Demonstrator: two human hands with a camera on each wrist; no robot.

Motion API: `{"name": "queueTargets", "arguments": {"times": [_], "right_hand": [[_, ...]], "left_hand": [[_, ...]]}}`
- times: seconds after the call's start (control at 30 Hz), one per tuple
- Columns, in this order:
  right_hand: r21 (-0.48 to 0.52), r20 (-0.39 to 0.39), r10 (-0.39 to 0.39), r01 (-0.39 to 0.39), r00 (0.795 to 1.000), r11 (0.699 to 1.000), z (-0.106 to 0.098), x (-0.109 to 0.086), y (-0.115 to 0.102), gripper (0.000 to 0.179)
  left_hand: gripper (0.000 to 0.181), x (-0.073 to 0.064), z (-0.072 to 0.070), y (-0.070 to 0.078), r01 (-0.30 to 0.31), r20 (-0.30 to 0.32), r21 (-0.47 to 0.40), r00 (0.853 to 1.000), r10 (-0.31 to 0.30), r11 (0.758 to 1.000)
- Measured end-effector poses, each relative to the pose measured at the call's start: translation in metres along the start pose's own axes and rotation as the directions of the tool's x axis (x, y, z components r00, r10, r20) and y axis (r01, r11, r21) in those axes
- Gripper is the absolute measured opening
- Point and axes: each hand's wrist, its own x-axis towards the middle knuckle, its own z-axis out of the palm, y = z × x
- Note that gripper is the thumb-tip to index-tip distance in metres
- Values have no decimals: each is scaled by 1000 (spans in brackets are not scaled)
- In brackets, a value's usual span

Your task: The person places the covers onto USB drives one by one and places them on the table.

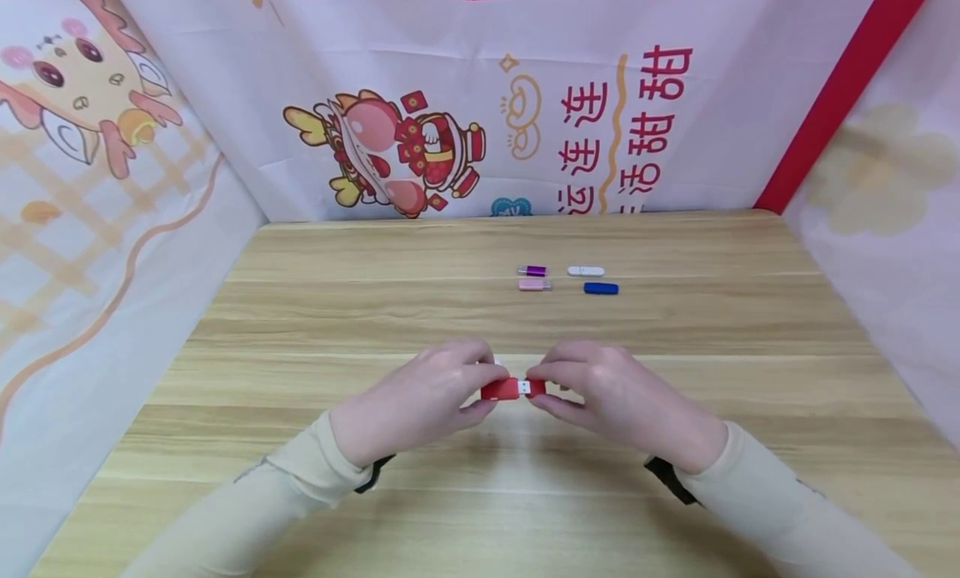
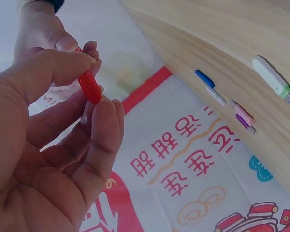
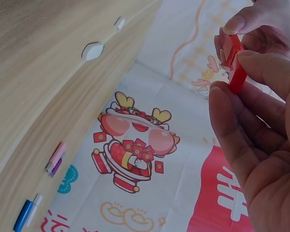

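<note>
A red USB stick (image 1: 498,390) is pinched between the thumb and fingers of my left hand (image 1: 427,395). My right hand (image 1: 622,395) pinches the red cap (image 1: 537,387) just beside it, partly covered by the fingertips. Between the two red parts the pale USB plug shows in the head view. Both hands are above the table and close together. In the left wrist view, a white and green USB stick (image 2: 270,76) lies on the table, its metal plug bare. A white piece (image 3: 93,51) and a smaller one (image 3: 119,24) lie there in the right wrist view.
Farther back on the wooden table (image 1: 337,303) lie a purple USB stick (image 1: 533,271), a pink one (image 1: 534,286), a white one (image 1: 586,271) and a blue one (image 1: 601,288). A printed cloth (image 1: 480,78) hangs behind the table's far edge.
</note>
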Motion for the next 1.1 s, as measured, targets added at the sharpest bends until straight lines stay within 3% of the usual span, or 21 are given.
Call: {"name": "queueTargets", "arguments": {"times": [0.53, 0.97, 1.1], "right_hand": [[-7, -23, -24, 24, 999, 1000, 0, -1, -2, 25], [-2, -16, -1, 1, 1000, 1000, -1, -3, -2, 27], [-6, -20, -4, 4, 1000, 1000, -1, -2, -2, 27]], "left_hand": [[28, 5, 2, 4, -53, -27, 15, 998, 53, 999], [31, 8, 3, 3, -25, -14, -29, 1000, 25, 999], [27, 8, 5, 1, -47, -31, -10, 998, 46, 999]]}}
